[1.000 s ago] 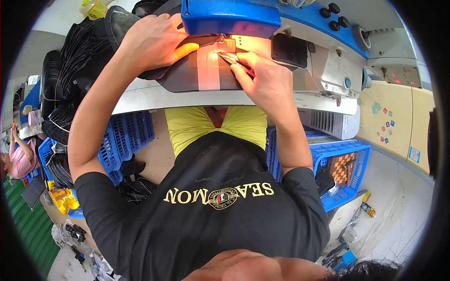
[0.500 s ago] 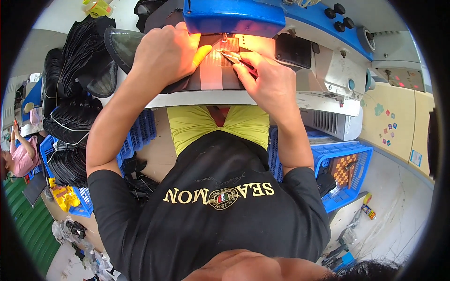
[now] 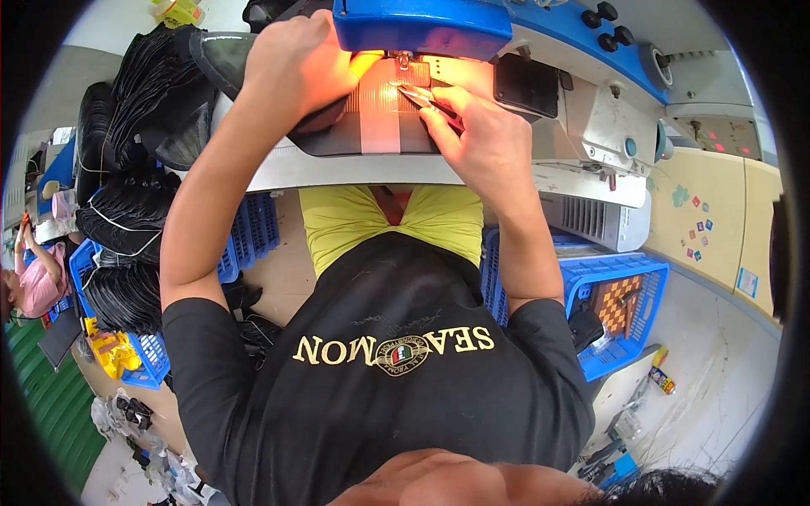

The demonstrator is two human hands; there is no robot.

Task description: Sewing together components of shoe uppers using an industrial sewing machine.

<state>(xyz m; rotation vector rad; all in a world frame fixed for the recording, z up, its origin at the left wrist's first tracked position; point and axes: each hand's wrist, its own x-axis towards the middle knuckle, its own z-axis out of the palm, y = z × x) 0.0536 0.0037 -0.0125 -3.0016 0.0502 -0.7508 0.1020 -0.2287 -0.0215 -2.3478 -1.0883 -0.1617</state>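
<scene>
Under the blue head of a sewing machine (image 3: 422, 29) lies a black fabric piece (image 3: 333, 142) with a pale strip (image 3: 380, 131) down its middle. My left hand (image 3: 299, 63) rests at the fabric's far left, its yellow-covered thumb stretched toward the presser foot (image 3: 404, 61). The machine head partly hides its other fingers; it seems to grip nothing. In my right hand (image 3: 485, 131) is a pair of small thread snips (image 3: 426, 97), held between thumb and fingers. Their tips point left, low over the fabric just in front of the presser foot. A warm lamp glow covers this spot.
Stacks of black cut pieces (image 3: 126, 219) tied with string stand at the left. A black phone-like slab (image 3: 527, 84) lies right of the needle area. Blue crates (image 3: 624, 278) sit below right. A person in pink (image 3: 42, 282) is far left.
My left hand has slid away from me, and its thumb now lies closer to the presser foot. The fabric has shifted slightly the same way. My right hand with the snips has barely moved.
</scene>
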